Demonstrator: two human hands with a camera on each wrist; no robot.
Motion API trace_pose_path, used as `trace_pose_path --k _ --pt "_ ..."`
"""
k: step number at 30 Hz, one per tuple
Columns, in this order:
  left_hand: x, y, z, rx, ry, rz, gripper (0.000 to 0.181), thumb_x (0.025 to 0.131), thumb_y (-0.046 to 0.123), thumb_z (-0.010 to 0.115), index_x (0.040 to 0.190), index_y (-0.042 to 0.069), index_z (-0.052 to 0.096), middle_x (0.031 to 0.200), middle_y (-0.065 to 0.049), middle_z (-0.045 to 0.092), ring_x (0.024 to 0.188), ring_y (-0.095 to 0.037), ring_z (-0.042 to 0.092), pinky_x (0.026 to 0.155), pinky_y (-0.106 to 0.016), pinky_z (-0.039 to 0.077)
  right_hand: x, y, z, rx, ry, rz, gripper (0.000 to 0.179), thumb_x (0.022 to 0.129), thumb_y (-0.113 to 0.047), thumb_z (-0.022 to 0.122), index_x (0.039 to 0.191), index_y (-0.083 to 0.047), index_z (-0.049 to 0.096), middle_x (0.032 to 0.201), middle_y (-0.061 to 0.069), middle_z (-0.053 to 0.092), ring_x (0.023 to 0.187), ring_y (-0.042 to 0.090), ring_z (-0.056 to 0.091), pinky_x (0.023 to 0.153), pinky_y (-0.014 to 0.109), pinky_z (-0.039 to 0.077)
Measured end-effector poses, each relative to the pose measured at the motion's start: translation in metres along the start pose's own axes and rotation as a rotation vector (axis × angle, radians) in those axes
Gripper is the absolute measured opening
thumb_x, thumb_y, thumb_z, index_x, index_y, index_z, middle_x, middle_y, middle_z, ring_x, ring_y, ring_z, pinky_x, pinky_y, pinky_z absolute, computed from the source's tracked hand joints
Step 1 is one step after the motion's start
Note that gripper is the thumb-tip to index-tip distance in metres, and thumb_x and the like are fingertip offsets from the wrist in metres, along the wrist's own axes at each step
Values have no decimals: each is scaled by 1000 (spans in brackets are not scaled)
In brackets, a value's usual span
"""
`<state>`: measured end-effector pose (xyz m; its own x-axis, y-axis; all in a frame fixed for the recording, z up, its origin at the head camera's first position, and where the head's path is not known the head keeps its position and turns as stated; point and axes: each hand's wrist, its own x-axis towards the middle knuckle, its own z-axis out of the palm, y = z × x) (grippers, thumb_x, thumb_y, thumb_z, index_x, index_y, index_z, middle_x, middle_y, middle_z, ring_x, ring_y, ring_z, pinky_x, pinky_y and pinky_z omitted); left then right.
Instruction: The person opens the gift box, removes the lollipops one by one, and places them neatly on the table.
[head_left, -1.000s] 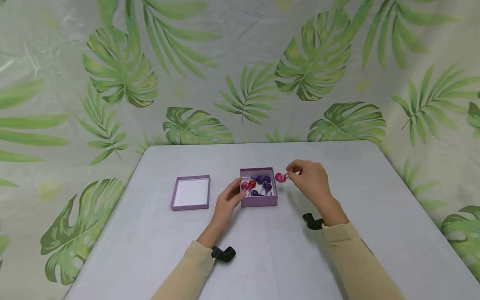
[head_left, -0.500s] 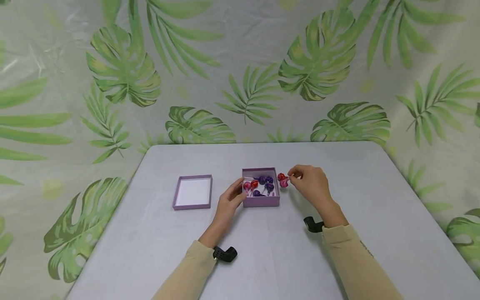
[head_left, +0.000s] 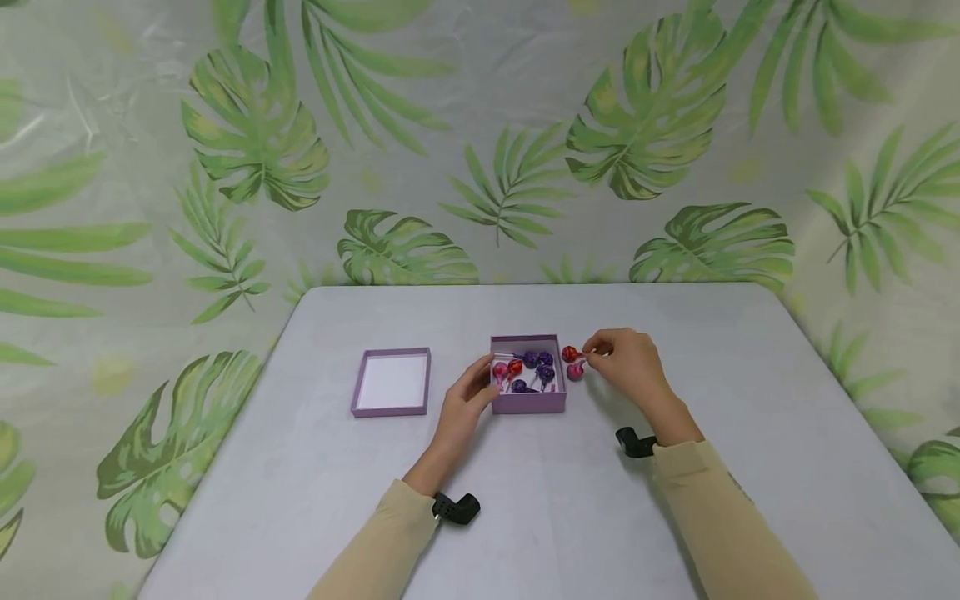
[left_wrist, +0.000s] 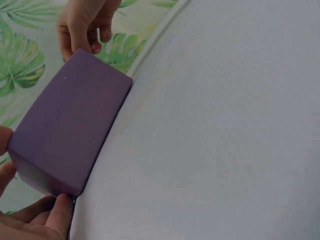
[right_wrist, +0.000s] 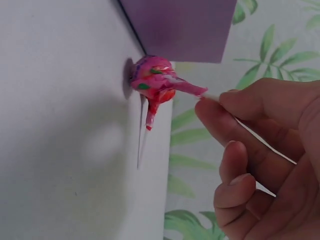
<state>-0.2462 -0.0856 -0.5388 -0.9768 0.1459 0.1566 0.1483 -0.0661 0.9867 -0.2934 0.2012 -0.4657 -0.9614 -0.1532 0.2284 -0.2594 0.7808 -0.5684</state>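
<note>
An open lilac box [head_left: 528, 403] holds several purple lollipops [head_left: 545, 372], a red lollipop [head_left: 515, 367] and a pink lollipop [head_left: 500, 369]. My left hand [head_left: 459, 408] grips its left side; in the left wrist view, fingertips press the box's end and lower corner. Just right of the box, my right hand [head_left: 630, 367] pinches the stick of another pink lollipop [right_wrist: 156, 75] between thumb and forefinger. That candy head is low beside the box wall. Partly hidden behind it in the right wrist view is a second red lollipop [head_left: 571, 353], its stick pointing away from my fingers.
The lilac box lid [head_left: 391, 408] lies inside-up to the left, showing its white inside. Both are on a white-covered table [head_left: 540, 500]. A leaf-patterned sheet [head_left: 405, 167] hangs behind the table.
The pink and red lollipops at my right hand, bunched together earlier, now show apart, the red farther back and the pink nearer me. My left hand stays at the box.
</note>
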Motion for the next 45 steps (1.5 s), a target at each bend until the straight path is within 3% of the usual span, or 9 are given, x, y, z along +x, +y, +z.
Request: trace_pose_path --k 7,14,19,26,30,36,42,45 --pt "1 -1 -1 12 -3 19 53 101 12 60 152 12 46 153 -17 44 141 -29 42 111 -39 40 9 16 -7 43 -74 46 9 90 -16 72 95 -13 79 89 3 74 83 24 63 67 36 48" --pt "-1 11 0 -6 -8 -4 53 101 5 59 152 7 45 154 -23 40 143 -36 38 113 -43 36 13 29 -13 59 -200 94 13 91 -18 72 100 -13 81 105 10 74 100 31 63 79 44 51" --pt "-3 2 2 -19 -13 -21 54 100 4 58 152 6 43 154 -23 40 144 -36 36 113 -42 36 8 45 -5 64 -282 149 12 92 -18 73 102 -16 81 107 8 74 99 29 63 83 44 51" --pt "-2 -4 1 4 15 -6 52 101 9 60 151 14 47 153 -15 45 142 -28 41 112 -38 38 10 51 4 68 -241 61 9 90 -17 77 98 -16 81 100 5 75 95 26 64 83 45 51" --pt "0 -2 0 13 14 3 52 101 10 59 151 15 47 153 -13 45 141 -26 42 112 -38 39 13 49 7 65 -228 63 7 89 -15 77 96 -16 81 99 5 74 95 27 62 85 46 50" --pt "-1 4 0 14 3 -10 52 101 10 59 152 12 45 154 -16 43 142 -30 40 112 -40 38 15 50 13 52 -247 85 9 89 -15 77 97 -16 81 105 9 73 100 30 62 87 48 50" --pt "-6 22 2 -18 -16 5 53 100 3 57 151 2 42 153 -26 40 143 -39 36 113 -43 37 16 52 15 44 -247 87 10 89 -14 77 98 -16 82 105 10 72 100 29 61 87 48 50" --pt "-4 18 1 -12 -19 7 53 101 4 57 152 4 43 154 -23 40 143 -37 37 113 -42 37 17 53 14 41 -256 80 10 89 -14 77 98 -16 82 106 10 72 101 30 61 88 50 50"
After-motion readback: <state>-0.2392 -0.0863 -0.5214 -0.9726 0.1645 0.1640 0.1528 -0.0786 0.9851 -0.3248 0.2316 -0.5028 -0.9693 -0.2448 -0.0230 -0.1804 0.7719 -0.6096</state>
